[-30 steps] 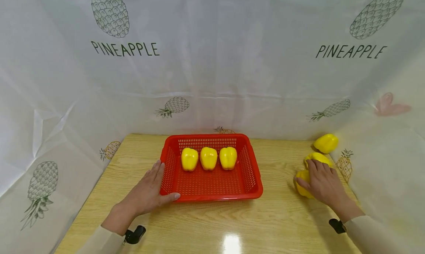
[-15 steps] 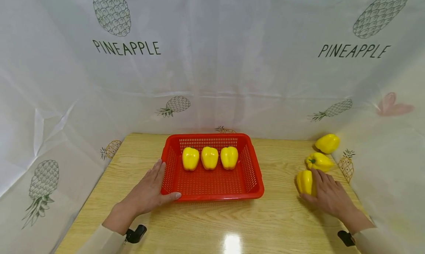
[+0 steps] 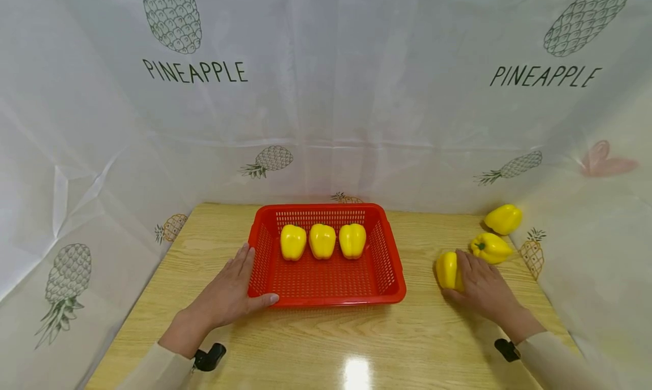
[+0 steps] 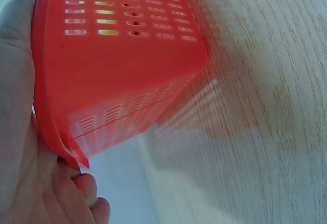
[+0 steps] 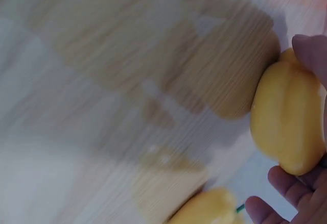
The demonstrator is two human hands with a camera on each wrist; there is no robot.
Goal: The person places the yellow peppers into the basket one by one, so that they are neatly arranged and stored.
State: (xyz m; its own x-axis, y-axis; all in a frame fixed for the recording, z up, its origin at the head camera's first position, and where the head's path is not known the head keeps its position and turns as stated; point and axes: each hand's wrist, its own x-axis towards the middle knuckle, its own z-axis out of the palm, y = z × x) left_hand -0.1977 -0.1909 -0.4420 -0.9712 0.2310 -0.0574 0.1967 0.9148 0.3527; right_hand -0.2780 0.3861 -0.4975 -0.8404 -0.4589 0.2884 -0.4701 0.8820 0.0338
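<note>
The right hand (image 3: 484, 288) is clamped on a yellow pepper (image 3: 447, 270), thumb on one side and fingers on the other. We think the smooth, rounded skin could slip if that pinch loosens, and a low path leftward might strike the red basket (image 3: 326, 301). The pepper sits within the grasp, bulging out on the basket side; we cannot tell whether it touches the table (image 3: 316, 347). Near the knuckles lies a stemmed pepper (image 3: 490, 248), with a farther pepper (image 3: 503, 219) behind it. Well apart, the left hand (image 3: 224, 294) rests thumb and fingers spread at the basket's corner; uneven pressure there could, we suspect, shift it.
</note>
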